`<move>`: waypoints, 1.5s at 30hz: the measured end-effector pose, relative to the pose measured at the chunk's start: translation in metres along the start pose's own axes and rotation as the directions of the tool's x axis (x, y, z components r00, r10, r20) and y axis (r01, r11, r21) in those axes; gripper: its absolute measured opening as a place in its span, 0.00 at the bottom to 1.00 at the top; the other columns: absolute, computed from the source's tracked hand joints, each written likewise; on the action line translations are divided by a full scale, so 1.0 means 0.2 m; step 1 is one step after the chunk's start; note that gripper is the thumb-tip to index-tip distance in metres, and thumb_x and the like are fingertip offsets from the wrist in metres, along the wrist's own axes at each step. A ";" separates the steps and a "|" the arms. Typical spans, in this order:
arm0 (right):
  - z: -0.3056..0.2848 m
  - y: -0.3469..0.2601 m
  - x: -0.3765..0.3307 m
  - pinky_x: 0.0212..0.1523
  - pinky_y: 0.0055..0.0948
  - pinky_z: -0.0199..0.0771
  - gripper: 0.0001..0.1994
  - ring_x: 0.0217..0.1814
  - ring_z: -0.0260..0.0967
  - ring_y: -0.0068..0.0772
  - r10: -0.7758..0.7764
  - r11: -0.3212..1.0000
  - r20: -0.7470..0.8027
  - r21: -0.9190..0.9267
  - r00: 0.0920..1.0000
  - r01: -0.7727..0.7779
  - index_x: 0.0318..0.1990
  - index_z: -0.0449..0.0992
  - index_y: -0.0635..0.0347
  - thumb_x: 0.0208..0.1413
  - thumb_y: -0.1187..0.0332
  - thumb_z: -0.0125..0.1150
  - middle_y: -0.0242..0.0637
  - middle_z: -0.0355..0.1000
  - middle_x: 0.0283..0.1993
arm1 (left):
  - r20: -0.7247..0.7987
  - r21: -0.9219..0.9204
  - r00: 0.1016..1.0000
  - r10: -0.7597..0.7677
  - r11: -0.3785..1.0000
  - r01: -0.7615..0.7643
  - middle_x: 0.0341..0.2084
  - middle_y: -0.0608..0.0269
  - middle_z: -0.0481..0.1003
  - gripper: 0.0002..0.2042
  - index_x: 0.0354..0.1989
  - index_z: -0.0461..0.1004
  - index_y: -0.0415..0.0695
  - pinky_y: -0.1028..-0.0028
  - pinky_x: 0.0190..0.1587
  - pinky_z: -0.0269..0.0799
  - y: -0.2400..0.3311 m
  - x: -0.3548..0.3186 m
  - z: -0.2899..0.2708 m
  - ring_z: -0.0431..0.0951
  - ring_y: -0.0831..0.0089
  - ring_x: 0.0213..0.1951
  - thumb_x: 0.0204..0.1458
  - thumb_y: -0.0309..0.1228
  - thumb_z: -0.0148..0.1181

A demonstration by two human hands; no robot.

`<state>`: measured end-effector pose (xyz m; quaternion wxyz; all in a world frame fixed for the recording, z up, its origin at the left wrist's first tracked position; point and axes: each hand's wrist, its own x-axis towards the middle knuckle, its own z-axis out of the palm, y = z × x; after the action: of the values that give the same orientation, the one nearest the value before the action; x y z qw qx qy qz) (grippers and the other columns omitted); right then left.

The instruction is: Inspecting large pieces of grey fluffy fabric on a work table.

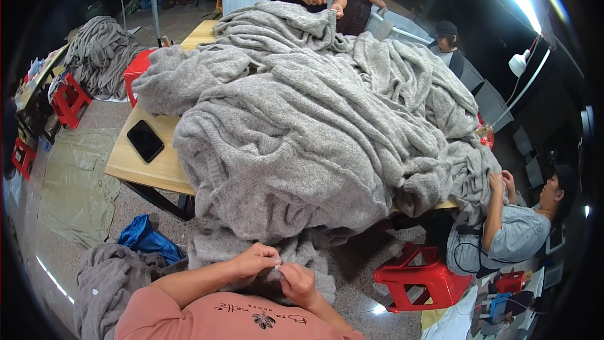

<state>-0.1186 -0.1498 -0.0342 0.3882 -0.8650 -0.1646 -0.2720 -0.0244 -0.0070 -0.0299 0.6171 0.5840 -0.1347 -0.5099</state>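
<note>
A grey knitted garment (308, 255) hangs from the heap at the table edge down toward my lap. In front of it, my left hand (257, 259) is closed in a pinch. My right hand (298, 283) is closed too, its fingertips almost meeting the left ones. A small pale bit shows between them, seemingly part of the garment's edge; its detail is too small to make out. Right beyond my hands rises a large heap of grey knitted garments (283, 132), covering most of the wooden table (163, 173).
A black phone (145, 141) lies on the table's left corner. Red stools (423, 277) stand to the right and left. Dark knitwear (113, 283) and a blue bag (148, 239) are at my left. Co-workers handle garments at the far side and right (503, 226).
</note>
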 end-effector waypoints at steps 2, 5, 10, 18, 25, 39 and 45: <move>0.01 0.00 0.00 0.23 0.30 0.68 0.12 0.25 0.69 0.37 0.032 0.998 0.003 -0.059 0.999 -0.032 0.31 0.70 0.63 0.33 0.80 0.55 0.39 0.69 0.28 | -0.021 -0.089 1.000 0.005 0.996 -0.006 0.14 0.76 0.65 0.07 0.21 0.71 0.41 0.83 0.20 0.54 -0.03 0.00 -0.01 0.59 0.89 0.19 0.49 0.28 0.53; 0.03 0.02 -0.01 0.22 0.29 0.68 0.11 0.25 0.69 0.37 0.029 0.997 0.002 -0.071 1.000 -0.029 0.30 0.70 0.63 0.34 0.81 0.55 0.39 0.69 0.28 | -0.067 -0.091 0.990 0.123 0.987 -0.129 0.15 0.76 0.65 0.07 0.21 0.71 0.41 0.84 0.20 0.55 -0.09 0.02 -0.03 0.60 0.89 0.19 0.49 0.27 0.53; 0.05 0.03 -0.01 0.24 0.30 0.69 0.12 0.25 0.69 0.39 0.042 0.995 0.005 -0.086 0.999 -0.042 0.30 0.70 0.63 0.32 0.82 0.54 0.40 0.69 0.27 | -0.069 -0.099 0.991 0.113 0.988 -0.119 0.18 0.74 0.69 0.05 0.24 0.72 0.39 0.85 0.23 0.59 -0.11 0.02 -0.05 0.63 0.87 0.21 0.48 0.26 0.55; 0.08 0.06 -0.02 0.24 0.30 0.70 0.14 0.25 0.69 0.41 0.060 0.996 0.030 -0.063 0.998 -0.058 0.31 0.71 0.64 0.30 0.84 0.53 0.42 0.70 0.27 | -0.144 -0.149 0.987 0.073 0.984 -0.094 0.23 0.67 0.74 0.05 0.30 0.75 0.36 0.84 0.28 0.66 -0.09 -0.01 -0.06 0.70 0.85 0.25 0.43 0.21 0.59; 0.11 0.08 -0.01 0.23 0.30 0.70 0.12 0.24 0.69 0.40 0.051 0.997 0.040 -0.056 0.998 -0.049 0.30 0.70 0.64 0.31 0.83 0.53 0.41 0.69 0.29 | -0.227 -0.029 0.965 0.129 0.990 -0.139 0.21 0.68 0.73 0.04 0.27 0.75 0.37 0.84 0.25 0.65 -0.09 -0.02 -0.08 0.69 0.86 0.23 0.41 0.20 0.60; 0.13 0.11 -0.04 0.29 0.33 0.70 0.12 0.31 0.69 0.46 0.152 0.980 0.104 0.116 0.983 -0.164 0.34 0.67 0.65 0.37 0.83 0.48 0.46 0.68 0.32 | -0.250 0.042 0.957 0.150 0.989 -0.144 0.13 0.71 0.70 0.02 0.25 0.76 0.39 0.83 0.18 0.59 -0.11 -0.03 -0.06 0.65 0.88 0.18 0.41 0.22 0.59; 0.13 0.12 -0.05 0.30 0.35 0.68 0.12 0.30 0.68 0.48 0.426 0.855 0.215 0.224 0.879 -0.469 0.36 0.68 0.63 0.39 0.80 0.47 0.47 0.68 0.28 | -0.295 0.461 0.849 0.438 0.844 -0.275 0.18 0.64 0.74 0.02 0.23 0.75 0.39 0.81 0.24 0.65 -0.11 -0.03 -0.03 0.71 0.83 0.21 0.39 0.22 0.61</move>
<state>-0.1057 -0.1460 -0.0681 0.5402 -0.8374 -0.0240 -0.0800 -0.0328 0.0048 -0.0473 0.5834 0.7509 -0.2194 -0.2182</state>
